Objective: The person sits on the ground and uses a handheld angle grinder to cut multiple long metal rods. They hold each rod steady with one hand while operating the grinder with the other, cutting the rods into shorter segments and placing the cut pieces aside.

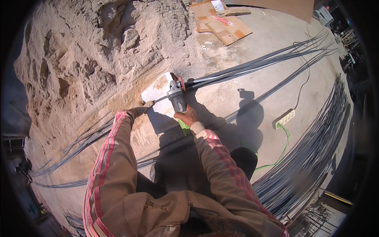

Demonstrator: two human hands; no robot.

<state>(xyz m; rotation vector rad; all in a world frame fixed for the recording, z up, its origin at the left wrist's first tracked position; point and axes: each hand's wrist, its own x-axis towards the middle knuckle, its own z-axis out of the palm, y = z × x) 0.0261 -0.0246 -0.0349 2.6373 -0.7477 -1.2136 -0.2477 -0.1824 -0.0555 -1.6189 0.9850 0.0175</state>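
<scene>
My right hand (pixel 188 116) is wrapped round the body of an angle grinder (pixel 176 98), grey at the head and green at the rear. Its reddish disc (pixel 181 82) stands at the rods (pixel 209 80), near where a pale ribbed piece lies on them; I cannot tell whether it touches. Left of the grinder, my left hand (pixel 139 110), seemingly in a dark glove with light fingertips, is closed on the thin steel rods. Beneath the rods lies a white slab (pixel 156 90), partly dusted with sand.
A sand heap (pixel 118 51) rises at the far left. Flattened cardboard (pixel 227 27) lies at the back. More rods (pixel 272 96) cross the concrete floor. At the right are a white power strip (pixel 285 117) with a green cord (pixel 285 152) and a big rod bundle (pixel 312 158).
</scene>
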